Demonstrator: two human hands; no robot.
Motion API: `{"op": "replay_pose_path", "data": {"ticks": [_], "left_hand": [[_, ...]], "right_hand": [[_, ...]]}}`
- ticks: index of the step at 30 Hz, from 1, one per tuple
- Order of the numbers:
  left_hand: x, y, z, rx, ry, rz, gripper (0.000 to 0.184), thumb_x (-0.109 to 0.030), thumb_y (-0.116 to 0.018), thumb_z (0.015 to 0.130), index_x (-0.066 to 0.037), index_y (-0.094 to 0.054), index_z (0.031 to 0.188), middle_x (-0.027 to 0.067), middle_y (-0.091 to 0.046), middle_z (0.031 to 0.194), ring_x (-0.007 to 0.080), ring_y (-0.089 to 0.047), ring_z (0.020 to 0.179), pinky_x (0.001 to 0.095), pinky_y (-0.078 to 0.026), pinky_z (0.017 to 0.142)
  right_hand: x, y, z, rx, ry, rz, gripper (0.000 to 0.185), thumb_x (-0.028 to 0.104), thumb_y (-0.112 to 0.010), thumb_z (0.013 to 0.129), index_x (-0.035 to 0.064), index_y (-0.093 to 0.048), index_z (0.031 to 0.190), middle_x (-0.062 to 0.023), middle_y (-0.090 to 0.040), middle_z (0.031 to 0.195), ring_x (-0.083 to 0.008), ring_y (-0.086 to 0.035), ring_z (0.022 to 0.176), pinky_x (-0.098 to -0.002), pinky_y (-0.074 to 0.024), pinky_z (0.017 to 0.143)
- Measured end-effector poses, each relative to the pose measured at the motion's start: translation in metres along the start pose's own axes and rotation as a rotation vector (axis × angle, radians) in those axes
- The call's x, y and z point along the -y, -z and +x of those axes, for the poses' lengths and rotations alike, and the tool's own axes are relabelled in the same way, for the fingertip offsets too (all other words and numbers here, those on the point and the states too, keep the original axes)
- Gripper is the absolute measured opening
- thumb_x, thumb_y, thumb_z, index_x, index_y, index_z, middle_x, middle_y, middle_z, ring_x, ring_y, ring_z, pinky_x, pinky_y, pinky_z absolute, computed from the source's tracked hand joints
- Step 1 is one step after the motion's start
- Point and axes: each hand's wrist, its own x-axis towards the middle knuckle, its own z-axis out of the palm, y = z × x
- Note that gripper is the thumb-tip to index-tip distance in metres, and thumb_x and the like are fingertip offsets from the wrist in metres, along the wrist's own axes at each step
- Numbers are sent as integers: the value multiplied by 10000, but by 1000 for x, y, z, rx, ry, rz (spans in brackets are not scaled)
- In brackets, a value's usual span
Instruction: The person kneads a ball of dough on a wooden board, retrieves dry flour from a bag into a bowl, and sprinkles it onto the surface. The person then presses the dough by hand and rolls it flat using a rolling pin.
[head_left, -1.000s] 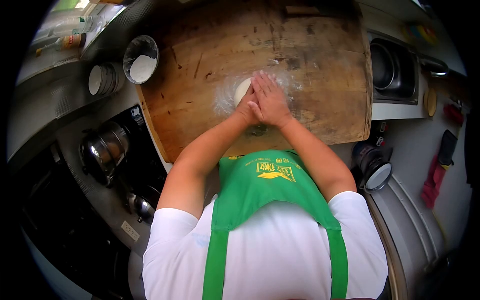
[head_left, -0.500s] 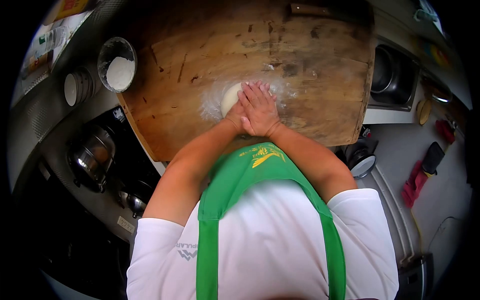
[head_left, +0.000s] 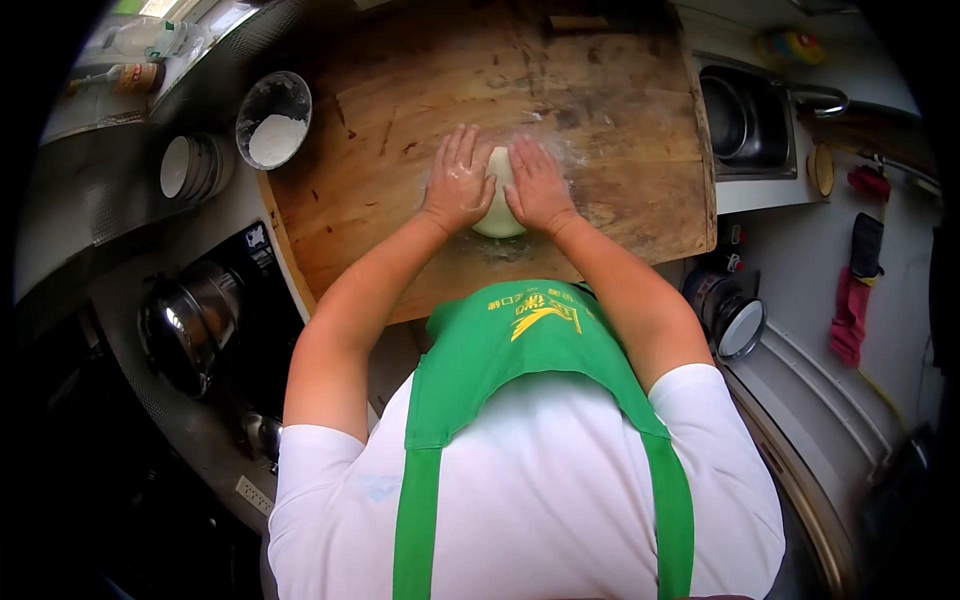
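Observation:
A smooth pale lump of dough lies on the floured wooden board, between my two hands. Against its left side rests my left hand, fingers stretched forward and dusted with flour. My right hand touches the right side in the same way, its fingers extended and lying close together. Neither hand wraps round the dough; the palms partly cover its edges. White flour is smeared on the wood around it.
A bowl of flour stands by the board's upper left corner, with stacked bowls beside it. Metal pots sit on the left. To the right is a sink with a faucet.
My hands were laid one over the other on the dough; now they have parted to its two sides. More of the dough shows between them. The camera view has shifted.

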Motion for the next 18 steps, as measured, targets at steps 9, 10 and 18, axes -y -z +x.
{"op": "replay_pose_path", "data": {"ticks": [9, 10, 18], "left_hand": [[-26, -39, 37, 297, -222, -218, 736, -459, -614, 873, -142, -474, 1522, 212, -333, 1625, 457, -282, 1501, 576, -243, 1224], [-23, -38, 39, 289, -258, -240, 710, -452, -623, 861, -138, -514, 1489, 210, -341, 1624, 453, -287, 1501, 586, -229, 1227], [-9, -53, 36, 355, -305, -360, 657, -429, -628, 811, -130, -620, 1395, 172, -387, 1614, 452, -288, 1508, 603, -206, 1233]], "right_hand": [[29, -18, 29, 481, 34, 163, 755, 462, -570, 906, 81, -401, 1536, -197, -288, 1648, -377, -217, 1541, -504, -109, 1285], [28, -20, 29, 484, 28, 174, 757, 464, -570, 906, 82, -400, 1536, -197, -287, 1648, -376, -216, 1542, -504, -108, 1285], [23, -31, 38, 505, 15, 238, 774, 480, -570, 904, 85, -387, 1544, -193, -278, 1653, -372, -209, 1544, -502, -103, 1284]]}}
